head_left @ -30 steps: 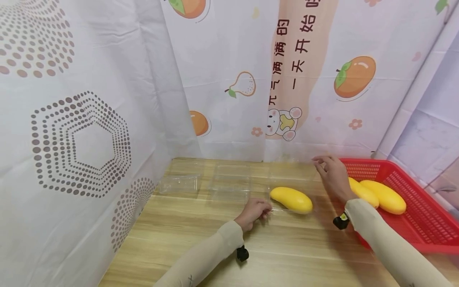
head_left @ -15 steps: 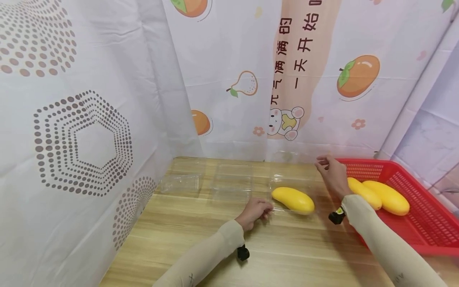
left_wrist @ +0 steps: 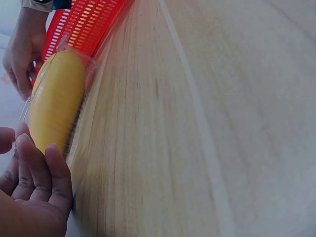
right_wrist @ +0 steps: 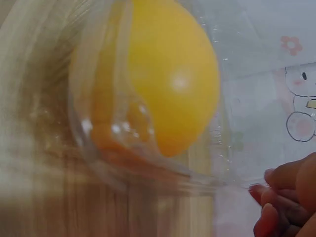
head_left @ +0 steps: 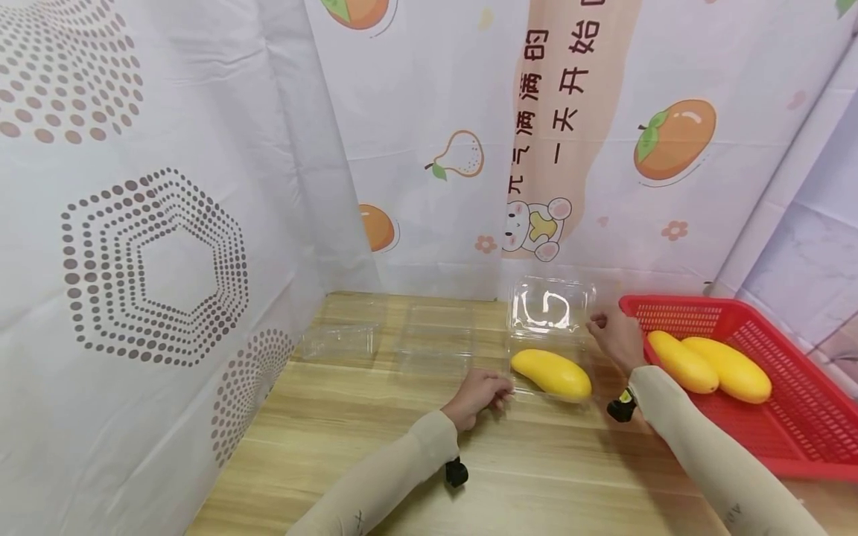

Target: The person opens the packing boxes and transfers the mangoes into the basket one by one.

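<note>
A yellow mango [head_left: 553, 374] lies in the tray of a clear plastic clamshell box [head_left: 536, 393] on the wooden table. The box's hinged lid [head_left: 550, 307] stands raised behind the fruit and catches a bright reflection. My right hand [head_left: 617, 339] pinches the lid's right edge between thumb and fingertips, as the right wrist view shows. At the box's front left corner, my left hand [head_left: 479, 394] holds the rim, thumb and index finger meeting there in the left wrist view; its other fingers [left_wrist: 58, 170] curl loosely beside the mango.
Two more clear boxes, a left one [head_left: 338, 342] and a middle one [head_left: 436, 339], lie with lids open. To the right, a red plastic basket [head_left: 798, 439] holds two mangoes [head_left: 727, 368]. A printed curtain [head_left: 429, 223] hangs behind the table and along its left side.
The right hand has moved slightly down toward the front. The lid it holds has tipped more upright and now shows a glare. The left hand stays at the box corner.
</note>
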`<state>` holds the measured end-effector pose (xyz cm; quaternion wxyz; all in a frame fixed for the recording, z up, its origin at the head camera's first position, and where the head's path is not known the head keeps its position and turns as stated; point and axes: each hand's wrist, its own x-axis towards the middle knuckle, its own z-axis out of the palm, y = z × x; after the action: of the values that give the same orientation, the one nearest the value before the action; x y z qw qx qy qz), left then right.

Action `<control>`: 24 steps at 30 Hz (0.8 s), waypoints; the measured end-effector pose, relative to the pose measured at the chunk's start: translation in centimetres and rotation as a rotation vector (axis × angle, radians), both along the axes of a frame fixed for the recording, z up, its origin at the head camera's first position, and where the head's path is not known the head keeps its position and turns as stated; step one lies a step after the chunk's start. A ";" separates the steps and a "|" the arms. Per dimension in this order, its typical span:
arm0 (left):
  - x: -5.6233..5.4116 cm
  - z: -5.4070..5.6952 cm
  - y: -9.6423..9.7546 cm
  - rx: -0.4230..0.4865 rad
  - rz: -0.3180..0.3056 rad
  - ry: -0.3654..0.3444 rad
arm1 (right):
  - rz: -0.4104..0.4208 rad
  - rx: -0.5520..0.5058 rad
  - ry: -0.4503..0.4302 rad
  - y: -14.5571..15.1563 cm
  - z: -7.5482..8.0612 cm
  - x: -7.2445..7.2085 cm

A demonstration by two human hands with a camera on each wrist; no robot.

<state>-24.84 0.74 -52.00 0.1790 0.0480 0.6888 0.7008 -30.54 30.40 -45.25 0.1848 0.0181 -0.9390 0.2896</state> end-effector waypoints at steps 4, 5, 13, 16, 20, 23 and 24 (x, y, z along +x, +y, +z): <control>0.0 0.0 0.0 -0.001 -0.002 0.000 | 0.010 0.015 -0.094 -0.2 -0.3 0.0; 0.1 0.1 -0.1 -0.004 -0.003 0.000 | 0.010 0.021 -0.120 -0.2 -0.4 0.1; 0.1 0.1 0.0 -0.006 0.004 0.005 | -0.016 0.047 -0.224 -0.6 -0.8 0.7; 0.1 0.1 0.0 -0.008 0.002 0.001 | -0.023 0.056 -0.231 -0.5 -0.9 0.7; 0.0 0.0 -0.1 -0.004 -0.007 0.000 | -0.034 0.056 -0.267 -0.5 -1.1 0.8; 0.0 0.0 0.0 -0.004 -0.004 0.008 | -0.044 0.059 -0.277 -0.4 -1.2 0.8; 0.0 0.0 0.0 -0.003 -0.003 0.009 | -0.046 0.062 -0.278 -0.4 -1.2 0.8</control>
<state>-24.82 0.75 -52.00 0.1771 0.0519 0.6906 0.6993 -29.76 29.97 -46.47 0.0587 -0.0382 -0.9641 0.2560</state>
